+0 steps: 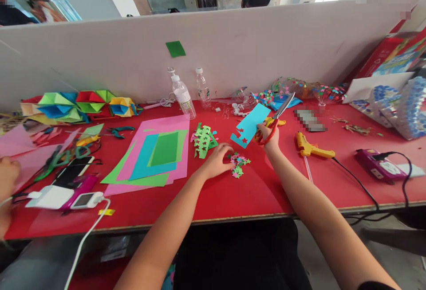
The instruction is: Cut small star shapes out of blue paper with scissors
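My left hand [216,163] rests low over the red table with its fingers curved and apart. Its fingertips are at the edge of a small pile of pink, green and blue paper stars [238,166]. In my right hand [271,137] are red-handled scissors [282,107], blades pointing up and away to the right. A blue paper strip [254,121] with star-shaped cut-outs at its near end lies against the same hand; whether the fingers pinch it is unclear. Something yellow shows by the scissor handles. Punched green paper scraps [203,141] lie beyond my left hand.
Stacked coloured sheets [143,172] lie left, near folded paper shapes [89,103]. Two plastic bottles [203,90] stand by the partition [133,59]. On the right are a yellow glue gun [313,147] and a corded purple power strip [379,166]. Another person's hand [8,174] is far left.
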Available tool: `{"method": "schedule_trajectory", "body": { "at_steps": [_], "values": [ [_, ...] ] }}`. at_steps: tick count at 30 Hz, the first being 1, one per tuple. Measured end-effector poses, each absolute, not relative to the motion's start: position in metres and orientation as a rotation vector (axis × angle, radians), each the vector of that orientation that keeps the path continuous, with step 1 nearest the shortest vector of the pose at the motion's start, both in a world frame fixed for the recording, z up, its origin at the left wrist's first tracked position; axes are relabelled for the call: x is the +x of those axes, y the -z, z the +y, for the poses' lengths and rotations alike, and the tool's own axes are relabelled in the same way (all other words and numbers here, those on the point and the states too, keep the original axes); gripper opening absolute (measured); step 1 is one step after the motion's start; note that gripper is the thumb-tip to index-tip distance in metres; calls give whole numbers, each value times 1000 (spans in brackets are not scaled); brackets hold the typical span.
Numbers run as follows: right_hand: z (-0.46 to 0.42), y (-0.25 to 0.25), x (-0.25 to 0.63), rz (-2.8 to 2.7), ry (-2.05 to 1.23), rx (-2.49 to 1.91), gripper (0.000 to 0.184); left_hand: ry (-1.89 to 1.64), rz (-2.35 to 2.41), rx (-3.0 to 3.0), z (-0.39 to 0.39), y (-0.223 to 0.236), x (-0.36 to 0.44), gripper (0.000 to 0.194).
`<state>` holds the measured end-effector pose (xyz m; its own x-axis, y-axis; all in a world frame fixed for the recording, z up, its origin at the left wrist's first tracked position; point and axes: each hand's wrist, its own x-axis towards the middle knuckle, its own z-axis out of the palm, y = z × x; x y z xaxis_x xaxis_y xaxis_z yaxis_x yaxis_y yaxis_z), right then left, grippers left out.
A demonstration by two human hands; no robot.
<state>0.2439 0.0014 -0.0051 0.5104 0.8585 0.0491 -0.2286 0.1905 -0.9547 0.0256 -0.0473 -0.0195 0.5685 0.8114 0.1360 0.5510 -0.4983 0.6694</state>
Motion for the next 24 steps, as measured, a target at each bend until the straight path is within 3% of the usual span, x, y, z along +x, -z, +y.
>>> {"method": "schedule_trajectory", "body": {
  "at_steps": [2,4,5,14,20,24],
  "values": [
    [3,6,245,-688,-857,-1128,20,-455,1104,2256,-53,22,23,83],
    [4,6,247,-686,-859,-1130,20,-339,1181,2321,-57,30,28,103],
    [4,7,248,-687,-860,-1130,19,-306,1208,2363,-58,35,33,103],
    [2,6,243,-723,-896,-1107,19,-628,1172,2332,-29,56,79,59],
    [-1,3,239,-797,-944,-1082,21,-1190,1151,1837,-17,43,61,34],
    [-7,1,230,-880,-992,-1070,23,-1222,936,1179,-14,26,48,52]
  ]
}}
